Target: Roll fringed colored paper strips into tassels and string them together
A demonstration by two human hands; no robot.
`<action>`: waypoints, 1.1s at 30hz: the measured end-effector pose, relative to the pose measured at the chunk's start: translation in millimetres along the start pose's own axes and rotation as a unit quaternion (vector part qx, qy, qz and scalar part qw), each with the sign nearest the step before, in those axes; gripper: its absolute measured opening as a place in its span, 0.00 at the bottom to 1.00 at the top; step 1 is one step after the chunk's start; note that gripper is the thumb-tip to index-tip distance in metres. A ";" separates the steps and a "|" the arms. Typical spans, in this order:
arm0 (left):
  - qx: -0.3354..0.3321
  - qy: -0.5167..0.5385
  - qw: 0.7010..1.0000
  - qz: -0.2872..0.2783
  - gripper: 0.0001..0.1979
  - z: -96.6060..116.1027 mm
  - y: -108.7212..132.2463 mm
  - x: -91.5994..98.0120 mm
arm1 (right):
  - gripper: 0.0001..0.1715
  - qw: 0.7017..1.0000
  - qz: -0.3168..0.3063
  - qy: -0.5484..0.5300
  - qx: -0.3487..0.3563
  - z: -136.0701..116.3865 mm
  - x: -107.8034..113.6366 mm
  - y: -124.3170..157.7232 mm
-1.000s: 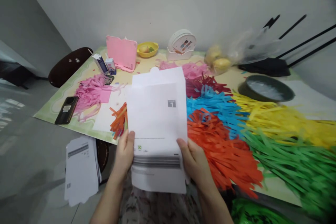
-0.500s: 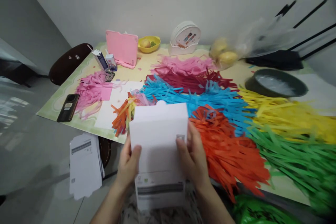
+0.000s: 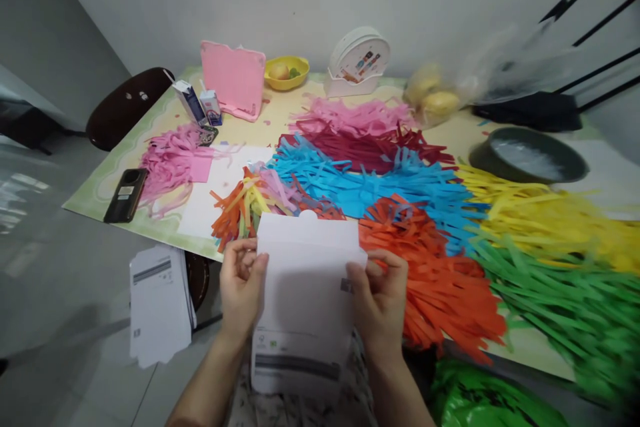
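Note:
Between my hands, just off the table's front edge, is a flat white cardboard box (image 3: 305,293) with a tab at its top end and a grey printed band near its lower end. My left hand (image 3: 243,287) pinches its left edge, thumb on the near face. On the opposite edge my right hand (image 3: 380,293) grips the same way, beside a small printed square. Right behind the box lies a bundle of mixed-colour paper strips (image 3: 260,197). Orange-red strips (image 3: 435,273) spread close to my right hand.
Blue strips (image 3: 365,183), green strips (image 3: 550,300) and yellow strips (image 3: 555,217) cover the table's right. Pink strips (image 3: 173,160) and a phone (image 3: 126,195) lie left. A stack of flat white boxes (image 3: 161,307) rests on a stool below. A dark bowl (image 3: 530,155) stands right.
My hands have shifted up along the box's sides to its upper edges. The box's top flap now looks flatter. The camera view has moved slightly.

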State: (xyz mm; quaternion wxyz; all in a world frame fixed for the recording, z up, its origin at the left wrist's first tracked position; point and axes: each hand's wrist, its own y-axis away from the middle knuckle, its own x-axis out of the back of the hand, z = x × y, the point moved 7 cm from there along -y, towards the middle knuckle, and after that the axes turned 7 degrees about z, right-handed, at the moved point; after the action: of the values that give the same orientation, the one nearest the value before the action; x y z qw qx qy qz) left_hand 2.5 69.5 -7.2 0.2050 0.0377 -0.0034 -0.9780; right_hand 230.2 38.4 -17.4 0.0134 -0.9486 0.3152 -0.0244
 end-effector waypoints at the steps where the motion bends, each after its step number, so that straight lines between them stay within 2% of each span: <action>1: 0.006 -0.001 1.000 0.003 0.12 -1.4 -1.1 1.1 | 0.14 1.000 0.005 -0.004 0.002 -0.7 0.7 0.8; 3: 0.018 0.007 1.000 0.008 0.11 -5.4 -2.3 4.2 | 0.13 1.000 0.014 -0.024 -0.003 -0.4 2.5 1.4; 7: 0.055 0.044 0.997 0.018 0.10 -15.8 -1.8 10.2 | 0.12 0.993 0.042 -0.095 -0.056 9.9 7.2 0.5; 12: 0.086 0.057 0.995 0.015 0.11 -17.4 -1.5 10.9 | 0.13 0.984 0.065 -0.144 -0.086 13.5 10.1 -1.5; 18: 0.086 0.053 0.995 0.008 0.12 -11.5 -4.7 11.2 | 0.19 0.985 0.026 -0.132 -0.110 16.5 8.8 -2.9; 24: 0.100 0.048 0.993 -0.029 0.14 -17.0 -7.0 14.5 | 0.14 0.990 -0.027 -0.094 -0.098 26.5 10.7 -6.0; 27: 0.089 0.009 0.993 -0.077 0.14 -14.0 -11.7 14.8 | 0.11 0.992 -0.091 -0.063 -0.064 21.4 9.9 -12.1; 30: 0.055 -0.036 0.980 -0.187 0.16 -2.2 -15.7 7.2 | 0.11 0.979 -0.203 -0.005 -0.020 8.2 4.4 -19.0; 33: -0.009 -0.093 0.948 -0.303 0.10 12.4 -14.9 -0.2 | 0.12 0.944 -0.324 0.037 0.051 -12.7 -3.1 -23.0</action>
State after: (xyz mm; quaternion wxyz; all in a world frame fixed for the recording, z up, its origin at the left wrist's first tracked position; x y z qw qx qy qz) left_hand -4.2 83.1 4.9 -0.1018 -0.0560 -0.0022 -0.9932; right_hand 240.7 58.5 -3.9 0.0411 -0.9960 -0.0104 -0.0782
